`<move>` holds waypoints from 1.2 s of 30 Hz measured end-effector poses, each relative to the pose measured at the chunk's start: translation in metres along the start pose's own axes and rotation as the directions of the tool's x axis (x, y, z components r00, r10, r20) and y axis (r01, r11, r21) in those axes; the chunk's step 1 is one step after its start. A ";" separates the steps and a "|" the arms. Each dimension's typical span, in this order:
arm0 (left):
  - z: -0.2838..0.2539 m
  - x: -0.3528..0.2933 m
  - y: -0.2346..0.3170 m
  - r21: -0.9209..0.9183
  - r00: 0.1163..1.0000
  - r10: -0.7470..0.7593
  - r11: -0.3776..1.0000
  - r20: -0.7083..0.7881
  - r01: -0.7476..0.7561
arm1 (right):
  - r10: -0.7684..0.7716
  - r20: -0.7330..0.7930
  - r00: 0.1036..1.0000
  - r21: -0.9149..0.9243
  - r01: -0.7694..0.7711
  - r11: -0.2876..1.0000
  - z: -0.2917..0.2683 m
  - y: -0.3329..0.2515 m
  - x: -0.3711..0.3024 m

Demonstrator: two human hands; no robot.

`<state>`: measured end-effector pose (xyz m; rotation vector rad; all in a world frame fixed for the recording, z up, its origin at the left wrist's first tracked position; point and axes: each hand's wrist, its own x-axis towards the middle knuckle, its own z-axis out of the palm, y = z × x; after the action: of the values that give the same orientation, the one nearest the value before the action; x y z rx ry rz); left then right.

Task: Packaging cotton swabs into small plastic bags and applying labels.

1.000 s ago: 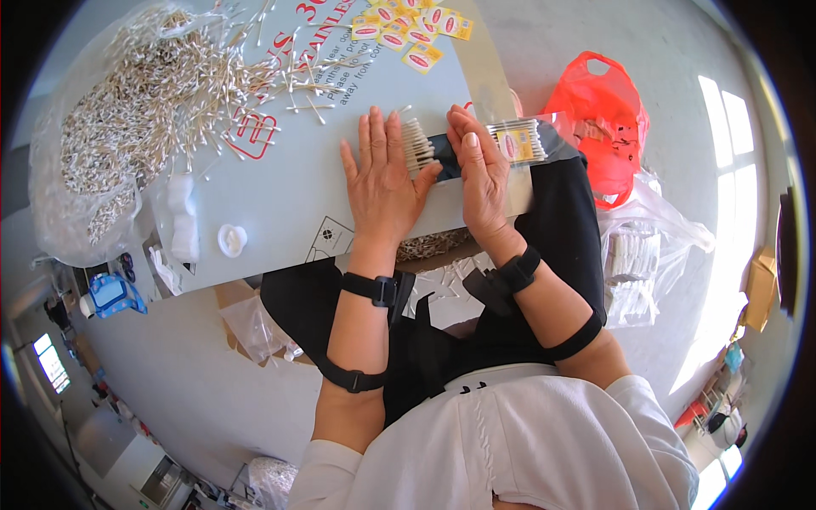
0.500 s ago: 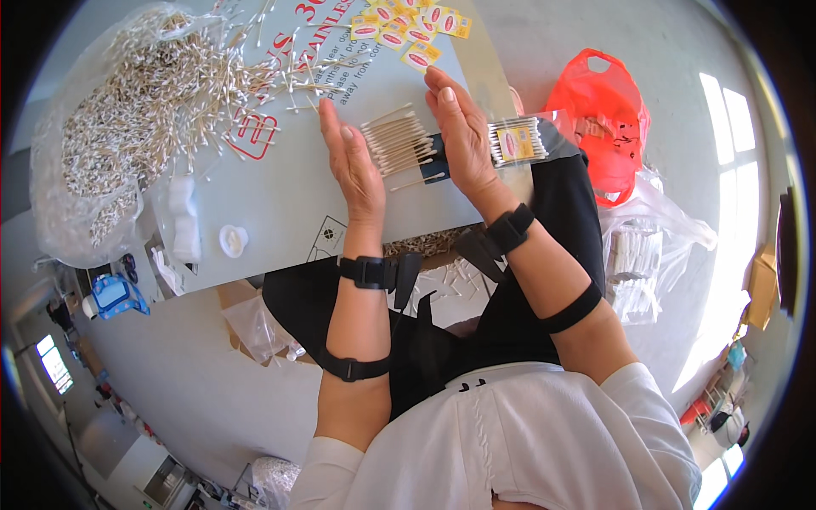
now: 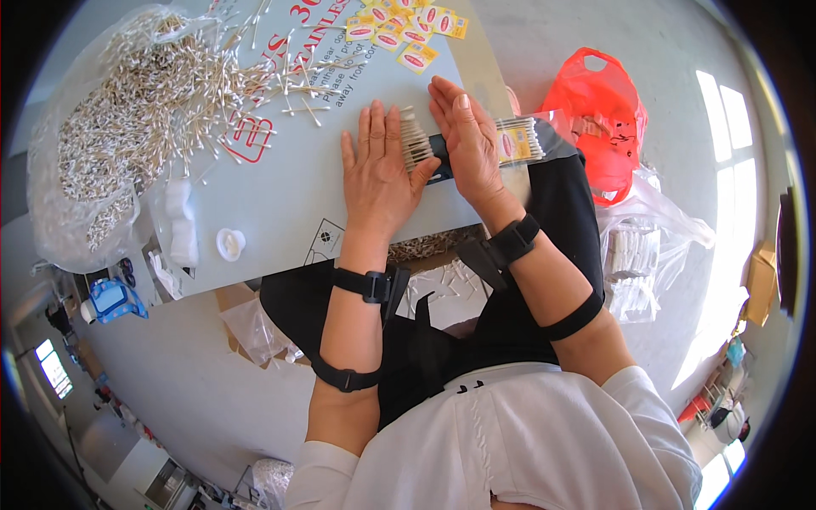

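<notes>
Facing palm-down, the left hand (image 3: 376, 183) partly covers swabs (image 3: 414, 140).

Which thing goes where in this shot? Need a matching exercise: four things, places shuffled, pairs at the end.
Things
1. left hand
2. red bag
3. right hand
4. yellow cards

Places
A. between the swab row and the clear-wrapped swab pack
B. spread in an overlapping cluster near the top of the picture, on the table
C. palm down over the left part of the swab row
D. off the table, to its right

Pairs: 1-C, 2-D, 3-A, 4-B
</notes>
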<state>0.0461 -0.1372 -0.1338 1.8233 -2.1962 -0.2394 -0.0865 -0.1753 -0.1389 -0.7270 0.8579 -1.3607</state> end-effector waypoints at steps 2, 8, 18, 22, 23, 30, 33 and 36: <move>0.002 0.003 0.001 0.029 1.000 -0.016 0.999 -0.013 0.016 | 0.004 0.010 1.000 -0.016 -0.003 1.000 0.002 0.000 -0.002; 0.007 0.013 0.006 0.065 0.998 -0.040 0.997 -0.043 0.043 | -0.004 0.059 0.998 -0.157 0.014 0.987 0.002 -0.001 0.009; 0.012 0.014 0.005 -0.005 0.994 -0.044 0.999 -0.104 0.044 | -0.068 0.298 0.952 -0.444 0.202 0.873 -0.006 0.007 0.046; 0.012 0.013 0.001 0.046 0.998 -0.043 0.998 -0.054 0.046 | -0.161 0.430 0.888 -0.690 0.438 0.576 -0.011 -0.001 0.054; 0.013 0.014 0.001 0.040 0.997 -0.042 0.998 -0.067 0.045 | -0.096 0.500 0.861 -0.729 0.478 0.490 -0.011 -0.004 0.058; 0.015 0.015 0.001 0.038 0.996 -0.029 0.999 -0.088 0.033 | -0.098 0.691 0.716 -0.695 0.695 0.185 -0.009 -0.003 0.070; 0.015 0.014 0.001 0.030 0.994 -0.030 0.999 -0.101 0.033 | -0.074 0.706 0.704 -0.698 0.710 0.088 -0.007 -0.002 0.075; 0.016 0.014 0.000 0.077 0.995 -0.030 0.996 -0.094 0.037 | 0.020 0.608 0.794 -0.791 0.604 0.098 -0.001 -0.006 0.074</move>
<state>0.0391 -0.1517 -0.1476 1.8746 -2.1414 -0.0738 -0.0895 -0.2495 -0.1417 -2.3694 1.1717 -0.6448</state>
